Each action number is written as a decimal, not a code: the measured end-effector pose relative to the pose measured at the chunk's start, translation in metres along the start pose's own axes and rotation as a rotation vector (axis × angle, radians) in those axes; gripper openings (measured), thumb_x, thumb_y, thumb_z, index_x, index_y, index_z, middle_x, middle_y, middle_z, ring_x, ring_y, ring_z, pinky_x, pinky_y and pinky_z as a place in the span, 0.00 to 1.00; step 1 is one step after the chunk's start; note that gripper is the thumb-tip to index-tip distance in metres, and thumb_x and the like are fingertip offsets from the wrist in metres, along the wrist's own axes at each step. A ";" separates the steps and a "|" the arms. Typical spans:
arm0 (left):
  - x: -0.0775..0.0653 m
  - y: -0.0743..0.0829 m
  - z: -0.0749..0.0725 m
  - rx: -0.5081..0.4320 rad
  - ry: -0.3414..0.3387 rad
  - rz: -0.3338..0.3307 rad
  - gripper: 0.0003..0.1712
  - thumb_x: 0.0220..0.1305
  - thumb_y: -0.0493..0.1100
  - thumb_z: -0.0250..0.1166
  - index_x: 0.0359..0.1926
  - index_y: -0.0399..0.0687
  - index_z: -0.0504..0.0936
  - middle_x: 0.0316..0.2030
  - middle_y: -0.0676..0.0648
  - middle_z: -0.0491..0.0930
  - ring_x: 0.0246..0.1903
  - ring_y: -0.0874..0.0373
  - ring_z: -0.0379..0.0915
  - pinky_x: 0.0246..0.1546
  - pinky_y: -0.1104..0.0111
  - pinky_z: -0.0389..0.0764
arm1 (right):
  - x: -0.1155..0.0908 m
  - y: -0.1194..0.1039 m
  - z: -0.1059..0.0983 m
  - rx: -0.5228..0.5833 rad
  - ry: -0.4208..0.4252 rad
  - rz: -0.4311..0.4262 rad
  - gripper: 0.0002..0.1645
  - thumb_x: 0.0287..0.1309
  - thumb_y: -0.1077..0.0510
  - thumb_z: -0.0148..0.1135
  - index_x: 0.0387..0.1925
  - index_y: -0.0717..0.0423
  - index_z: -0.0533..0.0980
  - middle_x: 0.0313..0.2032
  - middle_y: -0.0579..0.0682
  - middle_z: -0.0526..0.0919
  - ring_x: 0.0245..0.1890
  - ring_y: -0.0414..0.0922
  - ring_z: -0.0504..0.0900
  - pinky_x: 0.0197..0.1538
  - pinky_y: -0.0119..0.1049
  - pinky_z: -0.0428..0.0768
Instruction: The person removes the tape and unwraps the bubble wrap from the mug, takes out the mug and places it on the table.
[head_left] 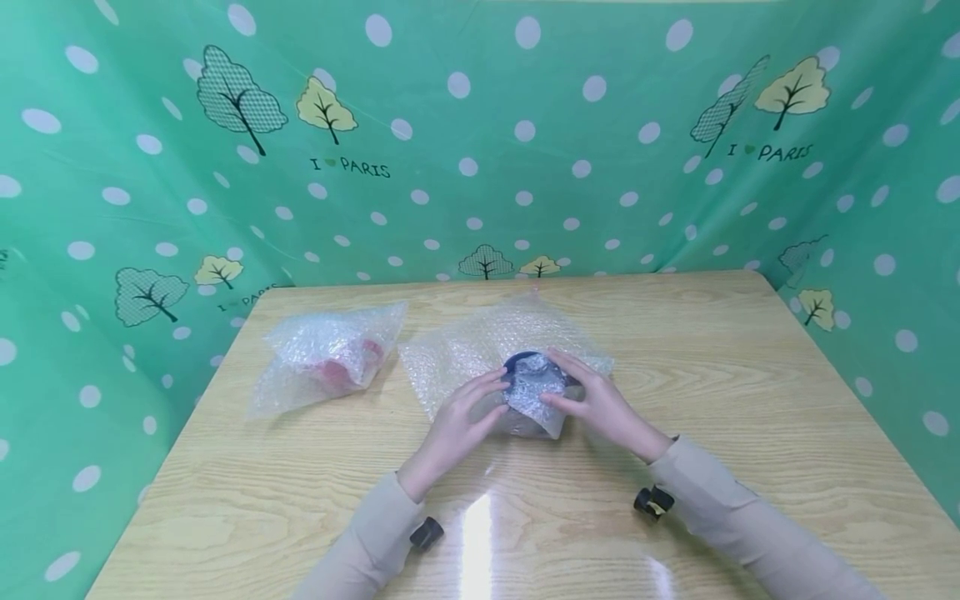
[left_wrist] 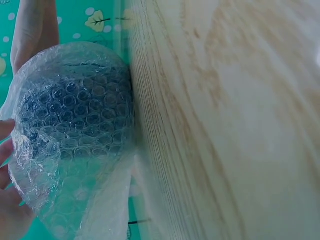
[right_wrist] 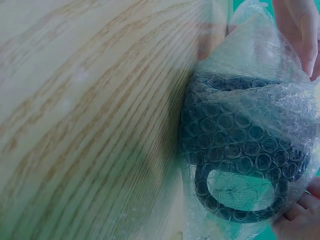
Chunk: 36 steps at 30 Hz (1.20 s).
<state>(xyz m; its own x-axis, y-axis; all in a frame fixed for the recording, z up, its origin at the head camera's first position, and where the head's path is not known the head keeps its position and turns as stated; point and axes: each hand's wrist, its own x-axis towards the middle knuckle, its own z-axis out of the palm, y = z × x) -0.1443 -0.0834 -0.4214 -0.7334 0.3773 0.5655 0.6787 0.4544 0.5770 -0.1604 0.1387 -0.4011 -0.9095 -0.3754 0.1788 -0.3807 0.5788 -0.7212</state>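
A dark blue mug with a looped handle stands on the table, partly wrapped in bubble wrap. One layer is folded over its front and mouth, and the rest of the sheet spreads out behind it. My left hand touches the wrap at the mug's left side, fingers extended and thumb apart. On the other side, my right hand rests its fingertips near the rim and its thumb on the folded wrap. The handle shows through the plastic in the right wrist view.
To the left on the wooden table lies another bubble-wrapped bundle, with something red inside. A green dotted cloth hangs behind the table and along both sides.
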 end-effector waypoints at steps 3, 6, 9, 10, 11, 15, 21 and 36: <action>0.001 0.000 0.001 -0.003 -0.001 -0.011 0.17 0.53 0.37 0.62 0.45 0.36 0.76 0.52 0.42 0.72 0.52 0.50 0.68 0.57 0.62 0.66 | 0.000 0.000 0.000 0.003 -0.001 -0.001 0.41 0.49 0.50 0.62 0.62 0.60 0.59 0.62 0.59 0.59 0.61 0.58 0.58 0.61 0.52 0.58; 0.001 0.000 0.001 -0.010 -0.006 -0.028 0.16 0.53 0.37 0.62 0.45 0.37 0.76 0.52 0.42 0.72 0.52 0.51 0.68 0.57 0.63 0.66 | 0.000 0.000 0.000 0.004 -0.003 0.002 0.41 0.49 0.50 0.62 0.62 0.60 0.59 0.62 0.59 0.59 0.61 0.58 0.58 0.61 0.52 0.58; 0.002 0.001 0.001 -0.014 -0.007 -0.036 0.16 0.53 0.37 0.63 0.44 0.38 0.76 0.52 0.42 0.72 0.53 0.51 0.68 0.57 0.63 0.66 | 0.000 0.000 0.000 0.005 -0.002 0.002 0.41 0.49 0.50 0.62 0.62 0.59 0.59 0.62 0.59 0.59 0.61 0.58 0.58 0.61 0.52 0.58; 0.002 0.001 0.001 -0.013 -0.008 -0.040 0.16 0.53 0.37 0.63 0.44 0.38 0.76 0.52 0.43 0.72 0.53 0.52 0.68 0.57 0.64 0.65 | 0.000 0.000 0.000 0.007 -0.002 0.002 0.41 0.49 0.50 0.62 0.62 0.59 0.59 0.62 0.59 0.59 0.61 0.57 0.58 0.61 0.52 0.58; 0.002 0.001 0.001 -0.015 -0.008 -0.043 0.16 0.53 0.37 0.63 0.44 0.39 0.76 0.52 0.43 0.72 0.53 0.52 0.68 0.57 0.64 0.65 | 0.000 0.000 0.000 0.008 0.000 0.000 0.41 0.49 0.50 0.62 0.62 0.59 0.59 0.62 0.59 0.59 0.61 0.57 0.58 0.61 0.52 0.58; 0.003 0.001 0.002 -0.019 -0.011 -0.060 0.14 0.53 0.37 0.62 0.43 0.39 0.77 0.52 0.44 0.73 0.53 0.53 0.68 0.57 0.66 0.65 | 0.001 0.002 0.001 0.003 0.005 -0.006 0.41 0.49 0.50 0.62 0.62 0.60 0.59 0.62 0.60 0.60 0.61 0.58 0.58 0.61 0.53 0.58; 0.004 0.000 0.004 -0.009 -0.002 -0.072 0.13 0.53 0.37 0.63 0.41 0.40 0.77 0.51 0.45 0.74 0.52 0.54 0.69 0.56 0.68 0.66 | 0.001 0.000 0.001 0.011 0.004 0.005 0.41 0.48 0.50 0.63 0.62 0.59 0.58 0.62 0.59 0.59 0.61 0.57 0.58 0.61 0.52 0.57; 0.006 -0.001 0.005 -0.026 0.028 -0.054 0.09 0.52 0.35 0.63 0.37 0.38 0.78 0.48 0.41 0.76 0.49 0.52 0.71 0.55 0.68 0.68 | 0.002 0.002 -0.001 0.009 -0.006 0.000 0.42 0.48 0.48 0.62 0.62 0.60 0.58 0.62 0.59 0.59 0.61 0.57 0.58 0.61 0.52 0.57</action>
<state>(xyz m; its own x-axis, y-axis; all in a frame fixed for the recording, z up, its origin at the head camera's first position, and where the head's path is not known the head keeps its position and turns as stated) -0.1491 -0.0774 -0.4217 -0.7676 0.3297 0.5496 0.6395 0.4524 0.6216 -0.1627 0.1393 -0.4015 -0.9085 -0.3795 0.1750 -0.3791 0.5721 -0.7273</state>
